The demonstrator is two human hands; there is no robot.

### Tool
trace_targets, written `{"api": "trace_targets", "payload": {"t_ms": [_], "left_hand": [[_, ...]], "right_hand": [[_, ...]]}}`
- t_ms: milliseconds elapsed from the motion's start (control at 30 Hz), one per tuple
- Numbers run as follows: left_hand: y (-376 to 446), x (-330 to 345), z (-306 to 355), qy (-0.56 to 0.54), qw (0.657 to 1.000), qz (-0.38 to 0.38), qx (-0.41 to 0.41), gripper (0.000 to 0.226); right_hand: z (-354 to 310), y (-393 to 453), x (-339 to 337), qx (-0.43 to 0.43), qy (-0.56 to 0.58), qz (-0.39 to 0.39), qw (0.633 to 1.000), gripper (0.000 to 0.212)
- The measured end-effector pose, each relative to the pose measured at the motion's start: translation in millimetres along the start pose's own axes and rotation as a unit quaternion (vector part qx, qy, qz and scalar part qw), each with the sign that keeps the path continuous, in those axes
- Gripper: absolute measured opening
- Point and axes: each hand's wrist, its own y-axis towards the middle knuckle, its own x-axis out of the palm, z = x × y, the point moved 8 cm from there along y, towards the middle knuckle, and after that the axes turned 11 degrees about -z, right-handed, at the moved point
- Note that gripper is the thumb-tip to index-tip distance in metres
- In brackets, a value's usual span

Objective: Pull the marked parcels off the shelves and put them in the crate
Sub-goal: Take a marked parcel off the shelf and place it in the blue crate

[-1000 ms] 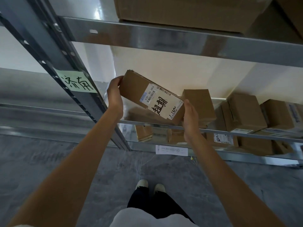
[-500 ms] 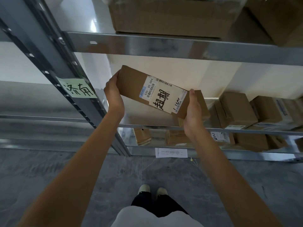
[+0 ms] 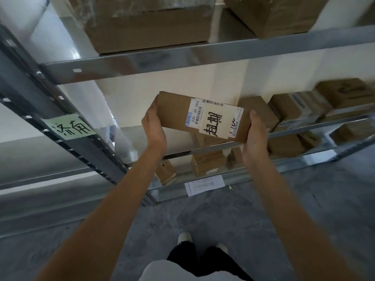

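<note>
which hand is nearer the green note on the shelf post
Left. The left hand grips the parcel's end facing the green note; the right hand grips the far end, further from it.

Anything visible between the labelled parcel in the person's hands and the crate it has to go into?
The crate is not in view, so the path cannot be judged. The parcel is off the shelf, in the grip of the left hand and right hand, nothing between.

free: shelf bay (image 3: 142, 136) left half | blocked: boxes (image 3: 292, 107) right
</note>
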Motion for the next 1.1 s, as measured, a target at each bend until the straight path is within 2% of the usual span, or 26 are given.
{"api": "trace_targets", "payload": {"t_ms": [67,167,267,433,600,733,867,1000,1100], "left_hand": [[-9,29,-4,0.015,0.999,-0.041,-0.004,0.028],[-30,81,-12,0.037,0.993,-0.113,-0.002,0.023],[-57,131,-30,0.06,0.982,-0.18,-0.019,0.027],[-105,202,-65,0.098,0.965,-0.244,-0.001,0.029],[-151,271,-115,0.119,0.946,-0.3,-0.04,0.023],[-182,327,-149,0.14,0.91,-0.38,-0.087,0.035],[-203,379,-167,0.178,0.884,-0.425,-0.082,0.021],[-215,432,-186,0.177,0.869,-0.453,-0.091,0.023],[-230,479,-200,0.172,0.844,-0.494,-0.118,0.024]], "right_hand": [[-6,-10,-34,-0.007,0.02,0.037,0.999,0.037],[-16,-24,-85,-0.011,0.042,0.08,0.996,0.031],[-21,-42,-136,-0.023,0.048,0.112,0.992,0.03],[-23,-76,-228,-0.013,0.061,0.162,0.985,0.034],[-10,-109,-313,0.014,0.077,0.213,0.974,0.038],[9,-128,-370,0.025,0.11,0.266,0.957,0.042],[25,-139,-415,0.03,0.15,0.312,0.938,0.043],[34,-147,-448,0.028,0.195,0.351,0.915,0.043],[41,-153,-466,0.022,0.254,0.356,0.899,0.041]]}}
